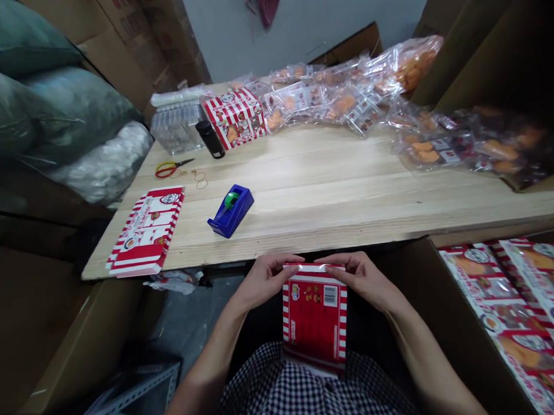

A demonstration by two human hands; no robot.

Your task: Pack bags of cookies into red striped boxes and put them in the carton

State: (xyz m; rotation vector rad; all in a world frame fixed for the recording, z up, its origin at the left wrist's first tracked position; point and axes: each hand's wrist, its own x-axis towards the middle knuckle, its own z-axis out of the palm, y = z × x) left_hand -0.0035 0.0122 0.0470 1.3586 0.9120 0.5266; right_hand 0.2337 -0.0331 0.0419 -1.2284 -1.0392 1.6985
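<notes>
Over my lap I hold a red-and-white striped carton [316,321], its red panel with a barcode facing up. My left hand [269,280] pinches the far left corner, thumb on top and fingers behind. At the far right corner my right hand [359,277] grips the same edge in the same way. The carton's near end rests against the checked shirt. On the table beyond are a blue tape dispenser [240,219] with green tape and a stack of flat striped cartons [153,224].
Scissors [166,170], rubber bands [201,179], a black bottle [211,140], a clear plastic box [178,126] and an upright carton [236,119] sit at the back left. Bagged toy food pieces [346,103] line the rear. An open cardboard box [417,286] of filled cartons stands at right.
</notes>
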